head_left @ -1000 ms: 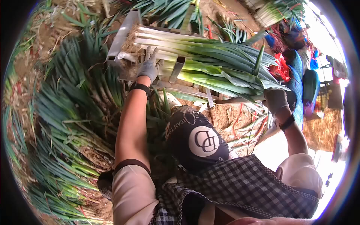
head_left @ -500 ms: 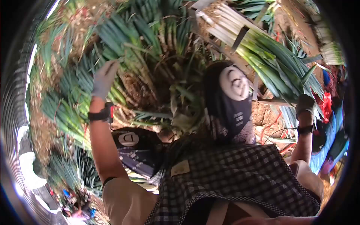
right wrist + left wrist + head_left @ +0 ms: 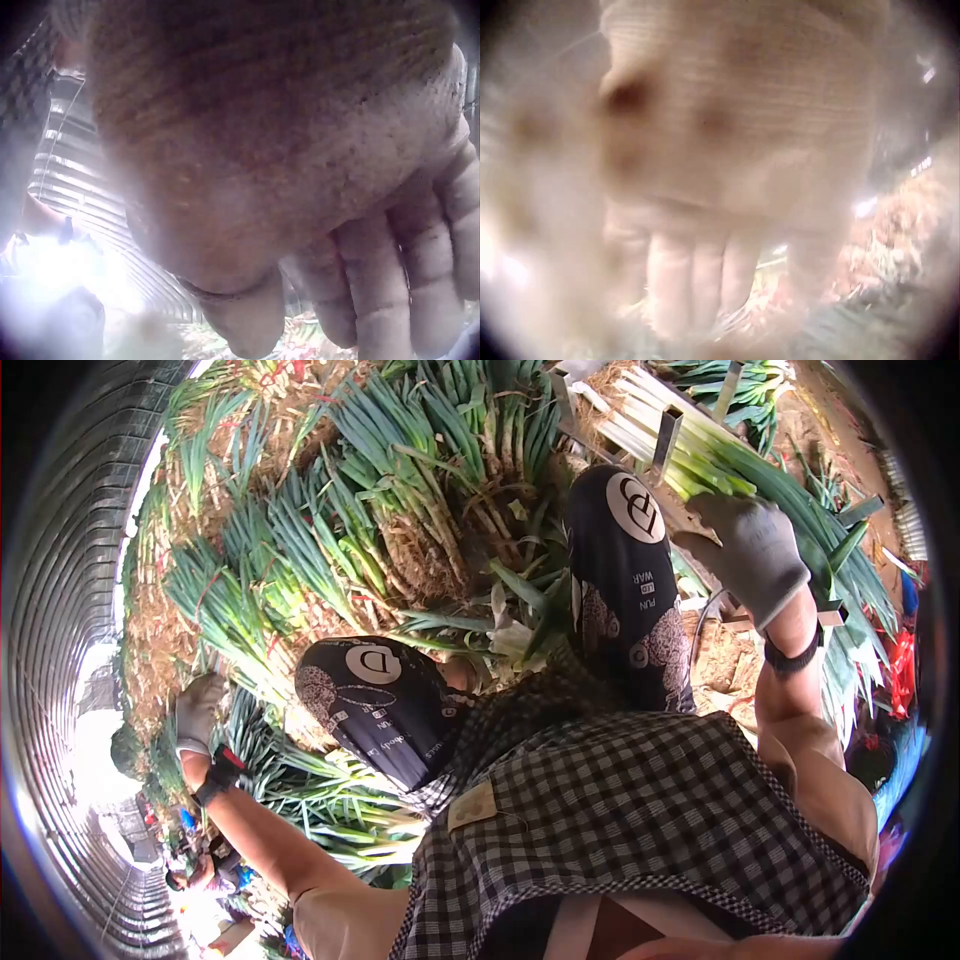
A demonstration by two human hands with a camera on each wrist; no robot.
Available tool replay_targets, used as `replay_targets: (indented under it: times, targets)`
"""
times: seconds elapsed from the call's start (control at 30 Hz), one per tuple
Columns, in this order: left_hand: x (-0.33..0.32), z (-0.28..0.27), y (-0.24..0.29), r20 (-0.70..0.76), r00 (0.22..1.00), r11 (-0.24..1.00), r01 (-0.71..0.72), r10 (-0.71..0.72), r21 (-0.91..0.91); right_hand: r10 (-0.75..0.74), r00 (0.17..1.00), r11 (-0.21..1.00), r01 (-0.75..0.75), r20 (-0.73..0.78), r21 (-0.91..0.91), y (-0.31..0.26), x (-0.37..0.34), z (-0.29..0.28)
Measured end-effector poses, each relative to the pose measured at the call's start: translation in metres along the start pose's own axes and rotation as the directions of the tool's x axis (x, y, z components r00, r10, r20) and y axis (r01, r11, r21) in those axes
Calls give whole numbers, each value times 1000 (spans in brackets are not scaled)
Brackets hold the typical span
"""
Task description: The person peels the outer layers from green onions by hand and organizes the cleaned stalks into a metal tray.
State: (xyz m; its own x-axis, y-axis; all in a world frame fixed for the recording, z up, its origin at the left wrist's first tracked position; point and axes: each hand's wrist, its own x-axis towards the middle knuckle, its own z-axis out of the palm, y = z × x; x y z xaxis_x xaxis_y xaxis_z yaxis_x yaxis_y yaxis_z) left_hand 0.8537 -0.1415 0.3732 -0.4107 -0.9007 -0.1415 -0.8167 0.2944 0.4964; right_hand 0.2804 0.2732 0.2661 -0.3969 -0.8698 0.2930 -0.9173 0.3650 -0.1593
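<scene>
My gloved left hand (image 3: 200, 712) is stretched out at the far left of the head view, above the ground by some green leaves; its fingers (image 3: 697, 277) hang fairly straight in the left wrist view, with nothing seen in them. My gloved right hand (image 3: 752, 552) is over the green leaves of the leeks (image 3: 690, 445) that lie in the metal frame (image 3: 667, 445). In the right wrist view the fingers (image 3: 379, 292) are loosely extended and hold nothing visible. Whether the right hand touches the leaves cannot be told.
Bunches of leeks (image 3: 400, 490) cover the ground ahead, and more leeks (image 3: 330, 810) lie at the left. My knees (image 3: 625, 570) are between them and my body. Red plastic (image 3: 902, 675) hangs at the right. A ribbed wall (image 3: 75, 560) curves along the left.
My left hand has swung from the leeks' root end out to the far left. My right hand has moved from the leaf tips up toward the frame and opened. The view has turned left.
</scene>
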Motion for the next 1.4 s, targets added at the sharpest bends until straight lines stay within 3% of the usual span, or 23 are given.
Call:
replay_targets:
  times: [0.03, 0.1, 0.13, 0.23, 0.3, 0.37, 0.43, 0.5, 0.57, 0.7, 0.77, 0.8, 0.9, 0.97, 1.03, 1.1, 1.17, 1.2, 1.23, 1.27, 1.3, 1.33, 1.4]
  targets:
    - [-19, -10, 16, -70, 989, 934, 145, -129, 328, -42, 997, 998, 45, -67, 45, -2, 3, 6]
    - [-50, -37, 4, -155, 986, 906, 123, -64, 404, -71, 991, 991, 84, -110, 109, -10, 7, 10]
    - [-55, -67, -25, -183, 983, 992, 56, -35, 110, -75, 993, 983, 89, -90, 163, -14, 9, 10]
    - [-103, -30, 76, -354, 932, 997, -62, 74, 45, -122, 987, 967, 141, -103, 214, -25, 12, 16]
    - [-117, -5, 117, -389, 902, 919, -302, 190, -252, -172, 983, 951, 184, -68, 248, -33, 13, 22]
    - [-116, 15, 136, -383, 878, 886, -395, 287, -243, -269, 947, 920, 306, -174, 246, -43, 14, 23]
    - [-107, 38, 156, -425, 801, 802, -548, 421, -238, -274, 960, 928, 279, -55, 246, -56, 13, 18]
    - [-91, 53, 164, -462, 770, 724, -608, 439, -325, -307, 951, 915, 304, -31, 266, -69, 15, 10]
    - [-68, 63, 163, -490, 692, 554, -720, 530, -418, -339, 941, 901, 327, -7, 284, -86, 16, 5]
    - [-11, 76, 130, -580, 673, 217, -718, 459, -661, -484, 874, 840, 449, 47, 306, -133, 33, -4]
    - [3, 84, 118, -581, 789, 284, -614, 199, -736, -603, 792, 741, 511, 98, 435, -157, 49, 0]
    - [6, 82, 112, -576, 805, 300, -590, 141, -750, -623, 740, 757, 489, 253, 434, -174, 63, -2]
    - [7, 95, 65, -574, 818, 348, -549, 39, -760, -716, 591, 696, 558, 373, 451, -231, 103, 24]
    - [11, 94, 33, -605, 796, 467, -531, -10, -707, -722, 439, 691, 504, 535, 519, -281, 136, 52]
    - [10, 111, -10, -505, 844, 479, -374, -178, -794, -733, 324, 673, 473, 599, 568, -339, 166, 98]
    - [2, 118, -32, -293, 897, 187, -241, -332, -952, -742, 283, 670, 355, 608, 652, -389, 188, 179]
    - [-12, 121, -57, -201, 977, -353, -214, -74, -911, -668, 334, 720, 64, 665, 691, -428, 196, 261]
    - [-21, 118, -50, -233, 949, -270, -287, -213, -919, -596, 372, 734, -107, 712, 670, -449, 200, 295]
    - [-27, 120, -44, -266, 901, -176, -340, -344, -924, -553, 451, 754, -88, 701, 651, -465, 199, 347]
    - [-31, 121, -50, -344, 872, -110, -402, -349, -909, -501, 533, 775, -76, 682, 628, -482, 197, 397]
    - [-31, 125, -55, -420, 838, -38, -461, -347, -887, -507, 526, 773, -74, 683, 630, -500, 196, 444]
    - [-30, 123, -56, -425, 834, -2, -455, -352, -890, -403, 494, 770, -273, 771, 577, -517, 189, 486]
    - [-24, 122, -54, -396, 839, -12, -431, -372, -902, -246, 317, 623, -672, 916, 400, -540, 190, 482]
